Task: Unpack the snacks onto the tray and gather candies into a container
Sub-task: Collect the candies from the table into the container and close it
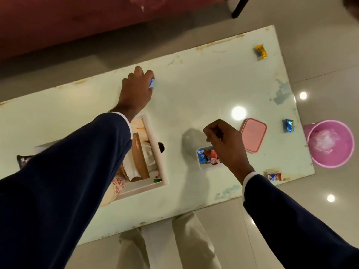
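Observation:
My left hand (137,88) reaches far across the pale table (194,90) and grips a blue-and-white candy (152,83) that lies near the far edge. My right hand (225,140) hovers with loosely curled fingers over a small white container (204,167) that holds blue and red candies (207,156); nothing shows in this hand. Loose candies lie on the table: a yellow one (260,52) far right, a blue foil one (288,125) at the right edge, a red-blue one (274,176) near the front right corner. A white tray (158,152) under my left forearm holds unpacked snacks.
A pink lid (253,134) lies right of the container. A pink bucket (330,143) with clear plastic inside stands on the floor past the table's right end. A dark packet (23,160) lies at the left. A red sofa (68,22) runs behind the table.

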Action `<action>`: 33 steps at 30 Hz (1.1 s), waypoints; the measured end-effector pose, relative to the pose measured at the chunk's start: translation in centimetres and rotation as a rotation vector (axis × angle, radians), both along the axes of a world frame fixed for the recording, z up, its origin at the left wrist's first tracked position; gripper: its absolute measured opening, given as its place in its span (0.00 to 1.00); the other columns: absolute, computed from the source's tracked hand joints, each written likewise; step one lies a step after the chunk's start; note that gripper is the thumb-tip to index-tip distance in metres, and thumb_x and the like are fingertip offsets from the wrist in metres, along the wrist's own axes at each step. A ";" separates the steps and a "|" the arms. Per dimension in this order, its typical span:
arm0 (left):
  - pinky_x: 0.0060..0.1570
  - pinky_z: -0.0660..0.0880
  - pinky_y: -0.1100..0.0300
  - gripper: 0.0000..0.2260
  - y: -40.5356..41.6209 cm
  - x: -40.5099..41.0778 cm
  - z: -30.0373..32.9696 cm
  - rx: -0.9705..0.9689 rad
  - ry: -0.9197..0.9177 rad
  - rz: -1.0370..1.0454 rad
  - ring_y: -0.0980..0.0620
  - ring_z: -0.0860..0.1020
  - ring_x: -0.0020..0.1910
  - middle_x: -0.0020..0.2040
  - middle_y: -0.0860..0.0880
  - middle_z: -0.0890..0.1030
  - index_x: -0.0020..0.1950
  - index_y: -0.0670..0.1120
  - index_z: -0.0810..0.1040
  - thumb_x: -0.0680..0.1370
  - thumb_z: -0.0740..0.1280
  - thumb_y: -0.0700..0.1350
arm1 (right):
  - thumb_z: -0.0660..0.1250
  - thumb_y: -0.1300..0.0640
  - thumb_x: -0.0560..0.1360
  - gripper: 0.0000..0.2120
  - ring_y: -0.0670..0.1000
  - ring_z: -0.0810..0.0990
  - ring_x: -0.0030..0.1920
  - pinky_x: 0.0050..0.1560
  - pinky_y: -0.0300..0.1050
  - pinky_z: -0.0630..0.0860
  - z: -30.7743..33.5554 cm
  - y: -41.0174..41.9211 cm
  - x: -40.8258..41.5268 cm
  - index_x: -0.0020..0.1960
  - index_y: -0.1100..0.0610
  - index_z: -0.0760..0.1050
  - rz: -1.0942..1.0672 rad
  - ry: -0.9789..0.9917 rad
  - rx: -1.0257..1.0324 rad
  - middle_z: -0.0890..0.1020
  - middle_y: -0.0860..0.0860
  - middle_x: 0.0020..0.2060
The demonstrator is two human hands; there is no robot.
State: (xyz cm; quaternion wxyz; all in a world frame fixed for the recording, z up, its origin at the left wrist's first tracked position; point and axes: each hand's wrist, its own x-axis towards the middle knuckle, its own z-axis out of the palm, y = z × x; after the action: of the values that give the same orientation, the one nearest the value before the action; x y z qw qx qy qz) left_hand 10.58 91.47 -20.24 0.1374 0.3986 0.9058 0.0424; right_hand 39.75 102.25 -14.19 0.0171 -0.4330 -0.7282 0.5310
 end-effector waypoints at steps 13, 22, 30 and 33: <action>0.50 0.75 0.52 0.07 0.0 4.1 0.4 0.065 -0.283 0.126 0.40 0.78 0.50 0.55 0.39 0.77 0.50 0.43 0.77 0.74 0.71 0.36 | 0.68 0.54 0.77 0.04 0.44 0.82 0.37 0.37 0.29 0.73 -0.1 0.5 9.2 0.44 0.47 0.78 -0.142 -0.066 -0.008 0.84 0.44 0.36; 0.53 0.73 0.56 0.08 1.0 18.2 7.1 0.186 -0.577 0.026 0.45 0.80 0.49 0.51 0.41 0.80 0.54 0.45 0.83 0.76 0.74 0.42 | 0.69 0.66 0.74 0.14 0.51 0.79 0.50 0.52 0.45 0.79 -0.8 1.2 18.7 0.56 0.53 0.79 -0.315 -0.342 0.258 0.74 0.49 0.56; 0.31 0.71 0.75 0.07 -0.6 23.4 6.6 0.116 -0.740 0.195 0.59 0.82 0.32 0.40 0.53 0.83 0.47 0.48 0.80 0.75 0.76 0.48 | 0.68 0.64 0.77 0.18 0.63 0.72 0.61 0.57 0.55 0.77 -2.8 3.2 22.1 0.65 0.55 0.75 -0.029 -0.619 0.326 0.72 0.57 0.63; 0.32 0.71 0.74 0.04 -0.5 23.9 6.3 0.080 -0.748 0.157 0.56 0.82 0.33 0.41 0.53 0.83 0.47 0.49 0.82 0.76 0.75 0.45 | 0.64 0.65 0.79 0.10 0.62 0.77 0.52 0.48 0.56 0.79 -3.4 3.8 21.6 0.59 0.59 0.75 -0.022 -0.572 0.328 0.74 0.58 0.56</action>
State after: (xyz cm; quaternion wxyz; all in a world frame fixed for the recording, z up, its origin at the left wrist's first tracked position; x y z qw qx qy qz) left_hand 34.45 91.00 -13.93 0.4390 0.2903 0.8184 0.2306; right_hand 61.33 106.04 -17.60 -0.1129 -0.5640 -0.7745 0.2632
